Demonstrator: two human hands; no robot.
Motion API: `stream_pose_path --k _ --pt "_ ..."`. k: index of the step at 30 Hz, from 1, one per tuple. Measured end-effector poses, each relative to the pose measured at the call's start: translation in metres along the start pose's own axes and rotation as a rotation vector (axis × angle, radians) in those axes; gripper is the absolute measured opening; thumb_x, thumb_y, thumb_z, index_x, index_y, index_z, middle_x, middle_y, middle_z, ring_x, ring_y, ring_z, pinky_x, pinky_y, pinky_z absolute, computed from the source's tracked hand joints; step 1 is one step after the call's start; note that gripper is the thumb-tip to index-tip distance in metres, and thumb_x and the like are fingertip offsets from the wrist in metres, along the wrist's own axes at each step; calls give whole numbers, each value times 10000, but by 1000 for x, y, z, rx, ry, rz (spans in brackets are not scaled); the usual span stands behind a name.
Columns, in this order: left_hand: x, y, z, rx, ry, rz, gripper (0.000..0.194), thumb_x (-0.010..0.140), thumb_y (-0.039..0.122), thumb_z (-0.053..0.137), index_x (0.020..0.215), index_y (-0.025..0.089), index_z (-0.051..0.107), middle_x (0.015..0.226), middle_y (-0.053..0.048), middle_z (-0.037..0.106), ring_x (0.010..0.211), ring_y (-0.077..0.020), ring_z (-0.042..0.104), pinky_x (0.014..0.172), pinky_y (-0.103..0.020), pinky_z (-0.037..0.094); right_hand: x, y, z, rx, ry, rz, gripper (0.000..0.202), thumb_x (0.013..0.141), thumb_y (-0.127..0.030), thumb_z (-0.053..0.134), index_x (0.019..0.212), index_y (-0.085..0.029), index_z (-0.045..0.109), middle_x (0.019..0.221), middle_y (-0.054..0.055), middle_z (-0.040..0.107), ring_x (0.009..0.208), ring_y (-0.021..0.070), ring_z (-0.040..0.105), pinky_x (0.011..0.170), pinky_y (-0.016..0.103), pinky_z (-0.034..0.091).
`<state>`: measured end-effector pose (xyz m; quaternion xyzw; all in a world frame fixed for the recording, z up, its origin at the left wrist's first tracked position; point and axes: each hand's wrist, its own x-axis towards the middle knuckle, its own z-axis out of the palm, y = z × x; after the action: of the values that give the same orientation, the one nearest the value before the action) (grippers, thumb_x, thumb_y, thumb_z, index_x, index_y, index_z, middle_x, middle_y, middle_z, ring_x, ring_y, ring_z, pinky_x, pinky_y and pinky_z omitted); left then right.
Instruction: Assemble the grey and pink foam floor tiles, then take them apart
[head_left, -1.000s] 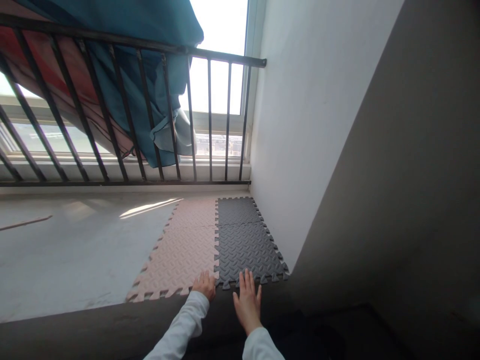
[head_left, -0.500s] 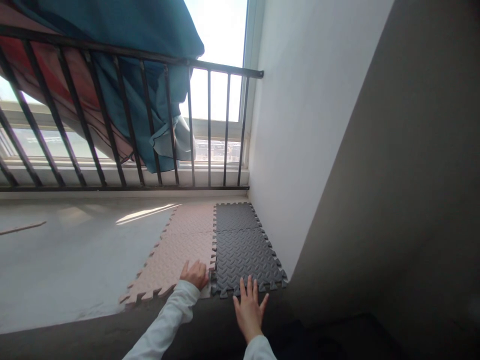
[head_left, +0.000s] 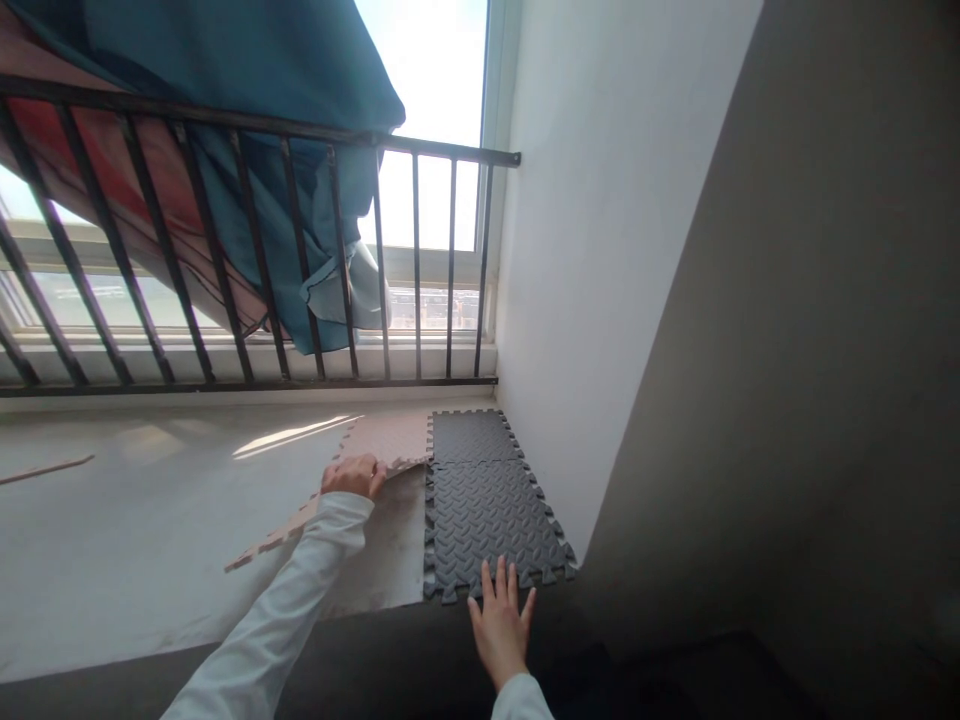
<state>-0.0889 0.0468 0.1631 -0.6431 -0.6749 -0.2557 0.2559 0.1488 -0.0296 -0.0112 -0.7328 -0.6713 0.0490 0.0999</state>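
My left hand [head_left: 354,475] is closed on the near pink foam mat tile [head_left: 274,538], which is lifted and tilted up on edge. Most of that tile is hidden behind my hand and sleeve, and bare ledge shows where it lay. Its far side still meets the rear pink foam tile [head_left: 396,437], which lies flat. My right hand [head_left: 501,622] is open, fingers spread, with the fingertips on the front edge of the near dark grey foam tile [head_left: 491,515]. Behind it lies a second dark grey tile [head_left: 471,437], joined along a seam.
A black metal railing [head_left: 262,125] runs along the window, with a blue and pink cloth [head_left: 300,60] hanging behind its bars. A white wall [head_left: 592,250] borders the dark tiles. On the pale ledge [head_left: 135,560] lies a thin brownish strip [head_left: 45,469].
My left hand has moved left and away from me, peeling the near pink tile up from the ledge and off the dark tile's side. My right hand has stayed in place.
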Motion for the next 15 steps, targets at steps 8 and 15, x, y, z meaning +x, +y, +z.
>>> stream_pose_path --k 8,15 --pt "0 -17 -6 5 -105 -189 283 793 353 360 766 189 590 762 -62 623 768 -180 551 632 -249 379 -1 0 -5 -18 -8 -4 493 830 -436 337 1300 -294 293 1393 43 197 1277 238 167 981 584 20" --pt "22 -46 -22 -105 -212 -317 283 805 404 358 821 205 558 864 -40 635 792 -169 558 632 -238 376 -1 -1 -7 4 -17 -4 492 826 -422 343 1297 -288 303 1391 42 200 1278 243 164 978 589 13"
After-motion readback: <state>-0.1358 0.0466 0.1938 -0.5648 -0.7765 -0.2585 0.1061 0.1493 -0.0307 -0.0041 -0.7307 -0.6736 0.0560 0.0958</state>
